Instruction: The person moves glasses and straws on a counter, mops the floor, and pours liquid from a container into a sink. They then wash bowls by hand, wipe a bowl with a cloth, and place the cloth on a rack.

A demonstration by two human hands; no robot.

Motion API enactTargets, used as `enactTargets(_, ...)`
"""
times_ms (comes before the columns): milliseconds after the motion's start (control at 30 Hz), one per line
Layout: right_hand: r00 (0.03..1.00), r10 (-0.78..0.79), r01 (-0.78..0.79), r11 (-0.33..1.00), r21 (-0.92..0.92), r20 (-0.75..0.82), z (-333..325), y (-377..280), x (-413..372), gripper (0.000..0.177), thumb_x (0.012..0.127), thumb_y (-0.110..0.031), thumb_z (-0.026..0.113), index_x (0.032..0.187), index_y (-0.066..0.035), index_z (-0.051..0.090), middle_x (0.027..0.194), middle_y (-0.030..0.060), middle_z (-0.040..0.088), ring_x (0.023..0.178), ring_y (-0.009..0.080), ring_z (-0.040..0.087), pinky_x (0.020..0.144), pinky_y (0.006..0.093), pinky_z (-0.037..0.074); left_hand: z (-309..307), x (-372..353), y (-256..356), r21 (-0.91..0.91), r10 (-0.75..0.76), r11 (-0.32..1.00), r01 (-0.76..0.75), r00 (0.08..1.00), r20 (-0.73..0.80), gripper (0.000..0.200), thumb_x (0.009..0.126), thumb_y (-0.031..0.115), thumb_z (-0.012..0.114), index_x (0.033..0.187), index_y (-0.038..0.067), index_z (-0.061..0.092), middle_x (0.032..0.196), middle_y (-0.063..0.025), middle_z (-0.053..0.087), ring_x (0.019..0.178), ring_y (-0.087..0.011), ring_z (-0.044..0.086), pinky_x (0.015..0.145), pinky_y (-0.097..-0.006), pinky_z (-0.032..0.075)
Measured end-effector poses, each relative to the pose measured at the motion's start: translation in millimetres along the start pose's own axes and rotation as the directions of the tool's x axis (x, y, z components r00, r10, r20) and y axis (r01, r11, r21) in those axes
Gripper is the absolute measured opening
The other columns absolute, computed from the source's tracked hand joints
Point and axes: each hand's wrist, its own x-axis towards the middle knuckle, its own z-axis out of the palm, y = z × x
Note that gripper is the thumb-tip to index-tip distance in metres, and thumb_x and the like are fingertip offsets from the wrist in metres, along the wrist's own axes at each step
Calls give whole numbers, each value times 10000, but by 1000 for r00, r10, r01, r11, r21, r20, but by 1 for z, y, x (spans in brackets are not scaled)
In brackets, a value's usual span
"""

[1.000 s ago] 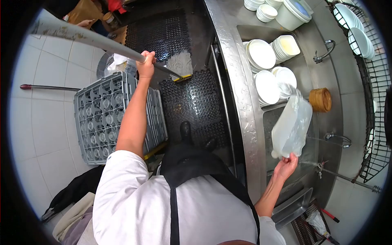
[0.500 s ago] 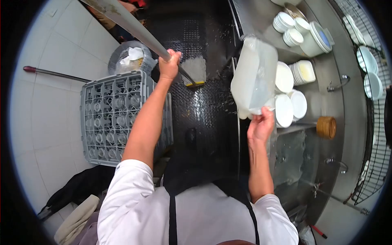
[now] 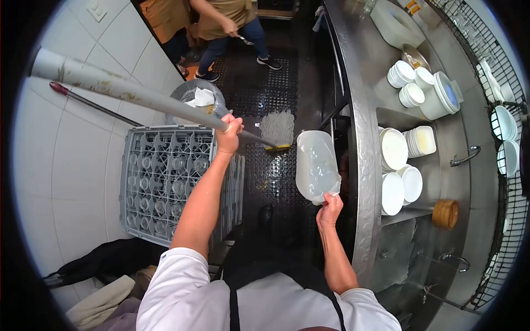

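Left hand [image 3: 228, 134]: grip closed round the mop handle [image 3: 127, 91], low on the shaft, not far above the mop head [image 3: 277, 128]. The handle is long, pale grey and stained, and slants up and away to the left. The low one-handed hold looks like the way to steer the head while the other hand is busy.

The mop head is a flat pad of grey-white strands with a yellow clamp bar. It lies on the black floor mat [image 3: 259, 182] ahead of the person's feet, near the front edge of the steel worktop [image 3: 361, 165].

Right hand [image 3: 329, 209]: grip pinched on the near bottom corner of the plastic container [image 3: 316, 165]. It is a translucent, milky, rounded-rectangular tub, tilted away from the body and held in the air over the mat, just off the worktop's front edge and just beside the mop head. Judging by the corner hold, it is light. Cannot tell if any liquid is inside.

Grey glass rack [image 3: 165, 176], glasses in most cells, stands on the floor at the mat's left edge, under the left forearm. Round bin [image 3: 199, 99] with crumpled paper sits beyond it. Stacked white plates [image 3: 393, 149] sit in the sink, with bowls [image 3: 408, 83] further along the worktop. Another person [image 3: 226, 22] stands at the mat's far end.
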Motion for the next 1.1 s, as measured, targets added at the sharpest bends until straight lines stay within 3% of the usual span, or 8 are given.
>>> enactTargets(300,1000,-8,8,998,61,-1,3,-19,-4,29,774,-46,599,747,-53,608,690,-55,538,613,41,419,585,217,304,2,-9,8,-12,17,1000,-17,1000,3,273,852,99,601,636,89,436,560,7,455,505,-92,439,603,-264,464)
enactTargets(400,999,-35,34,999,39,29,-1,-19,-2,50,792,-111,590,810,-70,612,703,-56,531,591,41,407,544,210,297,6,-12,7,13,22,1000,-22,1000,5,279,852,91,598,629,89,431,559,7,453,505,-89,441,589,-261,458)
enactTargets(567,1000,-21,21,1000,21,11,0,-27,-2,43,797,-120,597,808,-80,608,697,-63,518,592,38,399,548,206,290,14,-16,8,54,5,999,-5,1000,16,286,862,125,580,626,86,423,554,-8,437,514,-106,431,643,-294,481)
enactTargets(1000,1000,-23,24,998,59,-12,-2,-32,-6,39,797,-69,592,763,-61,608,697,-63,528,596,35,388,559,214,283,16,-21,7,69,18,997,-20,1000,25,297,869,136,592,625,91,428,552,-3,432,509,-101,422,642,-289,475)
enactTargets(1100,1000,-12,12,1000,16,2,-4,-29,-4,43,796,-126,617,803,-87,600,701,-64,518,592,35,397,550,203,294,16,-21,7,66,17,998,-18,1000,18,297,867,129,590,622,92,427,554,0,431,509,-100,421,641,-289,474)
